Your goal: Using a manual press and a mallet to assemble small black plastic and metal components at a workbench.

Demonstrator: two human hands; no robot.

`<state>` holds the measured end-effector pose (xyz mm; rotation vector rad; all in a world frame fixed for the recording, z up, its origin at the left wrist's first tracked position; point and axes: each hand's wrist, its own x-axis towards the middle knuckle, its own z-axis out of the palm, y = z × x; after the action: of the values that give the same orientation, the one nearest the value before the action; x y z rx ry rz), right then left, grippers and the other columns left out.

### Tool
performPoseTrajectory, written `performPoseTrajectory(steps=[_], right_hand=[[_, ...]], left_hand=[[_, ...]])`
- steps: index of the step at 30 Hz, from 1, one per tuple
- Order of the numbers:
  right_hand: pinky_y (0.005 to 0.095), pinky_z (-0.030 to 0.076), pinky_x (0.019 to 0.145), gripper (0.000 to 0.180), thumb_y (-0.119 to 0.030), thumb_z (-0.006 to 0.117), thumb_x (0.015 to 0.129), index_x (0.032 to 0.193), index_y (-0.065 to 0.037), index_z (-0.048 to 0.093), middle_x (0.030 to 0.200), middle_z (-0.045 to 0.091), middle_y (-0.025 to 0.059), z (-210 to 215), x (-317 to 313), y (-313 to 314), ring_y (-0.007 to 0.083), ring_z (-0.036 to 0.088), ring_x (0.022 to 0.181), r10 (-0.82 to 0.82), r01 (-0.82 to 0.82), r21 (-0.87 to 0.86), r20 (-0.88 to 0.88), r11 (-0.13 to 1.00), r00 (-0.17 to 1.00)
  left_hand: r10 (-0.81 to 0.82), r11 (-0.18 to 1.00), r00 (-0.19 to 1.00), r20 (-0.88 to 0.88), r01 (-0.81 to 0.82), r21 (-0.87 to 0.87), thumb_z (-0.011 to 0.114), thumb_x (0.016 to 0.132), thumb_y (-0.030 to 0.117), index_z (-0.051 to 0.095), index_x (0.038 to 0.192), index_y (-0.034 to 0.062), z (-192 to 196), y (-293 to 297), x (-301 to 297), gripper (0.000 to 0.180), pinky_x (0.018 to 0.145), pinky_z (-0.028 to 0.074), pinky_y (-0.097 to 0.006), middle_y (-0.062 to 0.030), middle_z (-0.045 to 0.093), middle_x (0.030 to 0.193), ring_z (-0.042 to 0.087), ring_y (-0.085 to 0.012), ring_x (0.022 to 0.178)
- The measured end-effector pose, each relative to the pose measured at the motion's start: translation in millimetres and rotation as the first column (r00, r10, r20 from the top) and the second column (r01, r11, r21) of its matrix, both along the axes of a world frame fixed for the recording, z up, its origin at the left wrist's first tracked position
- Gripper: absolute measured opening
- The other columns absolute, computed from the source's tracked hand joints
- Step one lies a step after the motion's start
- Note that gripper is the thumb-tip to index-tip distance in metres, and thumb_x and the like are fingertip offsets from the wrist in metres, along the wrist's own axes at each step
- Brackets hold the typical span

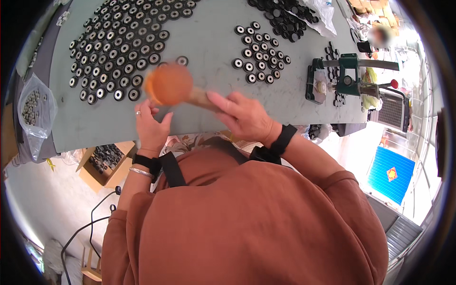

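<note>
My right hand [247, 115] is closed around the wooden handle of a mallet [172, 84], whose orange head is blurred by motion above the grey table. My left hand [151, 127] is just below that head, thumb apart from the curled fingers, with nothing seen between them. The mallet head partly covers the area by my left fingertips. Many black wheels with metal bearings in their centres [110, 87] are spread in rows beyond my left hand. A single wheel [182, 61] lies just past the mallet head.
A smaller group of wheels [260, 56] lies right of centre, with a heap of black parts [285, 21] behind it. A green hand press [349, 76] stands at the table's right. Left are a plastic bag of bearings [35, 109] and, below, a cardboard box [116, 178].
</note>
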<state>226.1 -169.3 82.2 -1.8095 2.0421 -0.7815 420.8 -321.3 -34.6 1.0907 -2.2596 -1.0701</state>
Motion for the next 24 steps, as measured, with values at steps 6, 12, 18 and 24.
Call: performPoseTrajectory(steps=[6, 12, 18, 24], right_hand=[[0.0376, 0.049, 0.056, 0.055, -0.01, 0.065, 0.084, 0.136, -0.016, 0.048, 0.086, 0.06, 0.0133, -15, 4, 5, 0.0311, 0.056, 0.062, -0.005, 0.016, 0.352, -0.032, 0.936, 0.999], [0.0307, 0.05, 0.08, 0.053, -0.013, 0.062, 0.089, 0.139, -0.013, 0.044, 0.112, 0.064, 0.0159, -16, -9, 29, 0.0185, 0.063, 0.09, -0.34, 0.276, 0.202, 0.455, 0.94, 0.823], [0.0247, 0.048, 0.076, 0.053, -0.012, 0.063, 0.089, 0.139, -0.009, 0.045, 0.107, 0.067, 0.0107, -11, -27, 33, 0.006, 0.054, 0.083, -0.562, 0.457, 0.328, 0.515, 0.827, 0.647], [0.0242, 0.048, 0.071, 0.052, -0.011, 0.063, 0.088, 0.137, -0.009, 0.047, 0.088, 0.068, 0.0107, -2, -32, 31, 0.0071, 0.053, 0.072, -0.525, 0.449, 0.274, 0.472, 0.851, 0.708]], left_hand=[[-0.001, 1.0, 1.0, 0.015, 0.001, 0.003, 0.08, 0.065, 0.01, 0.041, 0.129, 0.0017, 15, -3, -12, 0.075, 0.076, 0.05, -0.034, -0.0136, 0.045, 0.114, 0.057, -0.0218, 0.08], [0.036, 0.983, 0.961, 0.274, -0.084, 0.163, 0.08, 0.066, 0.01, 0.029, 0.136, -0.0001, 37, -14, -40, 0.087, 0.08, 0.05, -0.039, -0.0222, 0.04, 0.128, 0.06, -0.0323, 0.093], [-0.048, 0.995, 0.938, 0.342, 0.017, 0.095, 0.079, 0.064, 0.008, 0.029, 0.134, -0.0011, 42, -32, -69, 0.086, 0.086, 0.05, -0.042, -0.0294, 0.037, 0.128, 0.055, -0.0446, 0.102], [-0.196, 0.975, 0.931, 0.309, 0.15, 0.167, 0.086, 0.056, 0.009, 0.035, 0.135, 0.0007, 26, -31, -126, 0.095, 0.088, 0.048, -0.042, -0.0295, 0.042, 0.125, 0.054, -0.0399, 0.106]])
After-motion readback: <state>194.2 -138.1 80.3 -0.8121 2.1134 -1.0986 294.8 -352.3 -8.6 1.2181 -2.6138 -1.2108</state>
